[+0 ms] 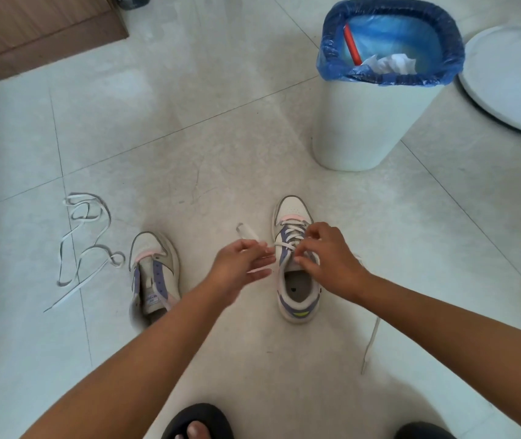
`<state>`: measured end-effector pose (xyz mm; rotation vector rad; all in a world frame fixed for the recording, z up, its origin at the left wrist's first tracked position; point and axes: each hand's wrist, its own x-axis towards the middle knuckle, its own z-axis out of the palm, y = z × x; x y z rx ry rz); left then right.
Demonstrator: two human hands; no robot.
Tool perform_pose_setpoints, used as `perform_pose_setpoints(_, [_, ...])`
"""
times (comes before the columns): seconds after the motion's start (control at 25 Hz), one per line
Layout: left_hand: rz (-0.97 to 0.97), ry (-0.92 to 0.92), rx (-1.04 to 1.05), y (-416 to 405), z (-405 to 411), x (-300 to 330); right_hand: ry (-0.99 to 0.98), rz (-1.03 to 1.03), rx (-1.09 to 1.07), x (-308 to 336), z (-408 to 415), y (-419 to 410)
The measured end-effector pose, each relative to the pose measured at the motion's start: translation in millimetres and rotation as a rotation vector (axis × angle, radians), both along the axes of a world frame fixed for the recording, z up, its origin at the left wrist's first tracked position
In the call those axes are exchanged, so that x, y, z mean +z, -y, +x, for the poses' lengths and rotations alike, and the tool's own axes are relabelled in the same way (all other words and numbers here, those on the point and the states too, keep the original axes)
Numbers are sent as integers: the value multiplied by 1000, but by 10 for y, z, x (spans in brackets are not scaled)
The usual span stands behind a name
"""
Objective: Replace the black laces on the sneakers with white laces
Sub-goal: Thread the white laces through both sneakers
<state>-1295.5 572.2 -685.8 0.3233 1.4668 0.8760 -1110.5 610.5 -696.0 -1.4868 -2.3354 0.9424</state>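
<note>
Left to right on the tiled floor: a loose white lace; an unlaced sneaker; the left hand, blurred, pinching a lace end; the right hand, fingers curled over the half-laced sneaker, hiding its upper eyelets; beyond, a blue-lined bin.
</note>
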Motion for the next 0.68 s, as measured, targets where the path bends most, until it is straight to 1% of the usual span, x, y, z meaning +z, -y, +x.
perform_pose_setpoints(0.08, [-14,-94,19,0,177,-38,75,-12,-8,-54,-42,77])
perform_pose_setpoints(0.2, [-10,-117,73,-12,270,-60,81,-74,-77,-109,-47,89])
perform_pose_setpoints(0.4, [2,-216,28,-7,283,-85,43,-101,-137,-131,-119,120])
perform_pose_setpoints(0.6, [7,-227,9,32,329,-156,54,-82,-183,-140,-188,109])
perform_pose_setpoints(0.68, [64,-312,-41,60,348,-156,51,-85,-201,-153,-208,115])
